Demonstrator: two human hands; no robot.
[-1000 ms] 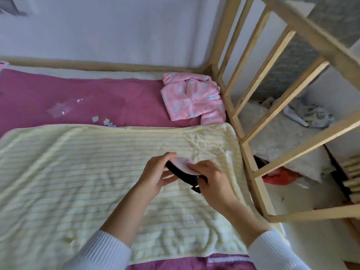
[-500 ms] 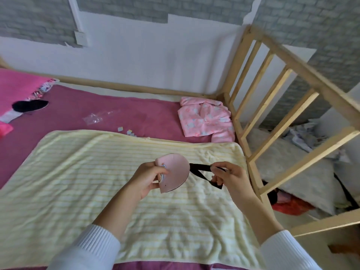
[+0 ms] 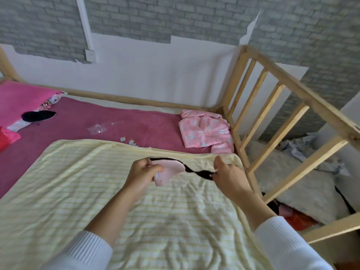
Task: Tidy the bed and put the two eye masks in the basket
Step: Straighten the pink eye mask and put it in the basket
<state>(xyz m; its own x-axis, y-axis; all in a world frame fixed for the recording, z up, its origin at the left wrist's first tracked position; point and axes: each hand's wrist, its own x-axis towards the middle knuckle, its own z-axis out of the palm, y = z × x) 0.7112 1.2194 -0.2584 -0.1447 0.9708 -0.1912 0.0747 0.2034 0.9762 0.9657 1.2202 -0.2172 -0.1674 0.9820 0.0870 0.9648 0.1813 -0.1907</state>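
Observation:
My left hand (image 3: 143, 173) grips a pink eye mask (image 3: 170, 170) above the yellow striped blanket (image 3: 78, 191). My right hand (image 3: 228, 177) pinches the mask's black strap (image 3: 198, 172), which is stretched between both hands. A second, black eye mask (image 3: 38, 115) lies at the far left on the magenta sheet (image 3: 116, 121), by the pink pillow (image 3: 21, 98). No basket shows in this view.
A folded pink pyjama (image 3: 205, 131) sits in the bed's far right corner. A clear plastic bag (image 3: 97, 128) and small paper bits (image 3: 128, 140) lie on the sheet. The wooden rail (image 3: 272, 121) borders the right side, with clutter on the floor beyond.
The view has tilted up, showing the wall and the black mask. My hands have lifted the pink mask off the blanket and pulled apart, stretching the strap.

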